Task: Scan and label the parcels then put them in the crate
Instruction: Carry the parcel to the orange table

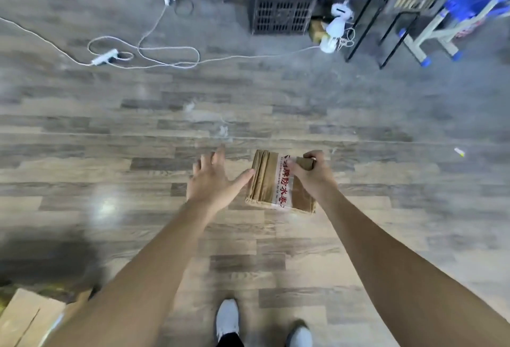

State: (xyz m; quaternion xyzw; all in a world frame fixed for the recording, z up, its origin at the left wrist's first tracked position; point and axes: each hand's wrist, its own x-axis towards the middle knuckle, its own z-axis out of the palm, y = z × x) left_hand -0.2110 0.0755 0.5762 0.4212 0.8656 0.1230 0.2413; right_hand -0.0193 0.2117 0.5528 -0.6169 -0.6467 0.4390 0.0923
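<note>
Above the shoes [227,319], the right hand [311,175] grips the parcel [265,181] by its far corner, in mid-air. The left hand [212,181], fingers [220,154] spread, has its thumb at the parcel's left edge. The crate [280,7] stands well ahead.

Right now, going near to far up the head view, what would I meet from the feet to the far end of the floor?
Grey shoes → cardboard parcel, gripped by the right hand, left hand open beside it → white power strip with its looped cable → black crate.
</note>
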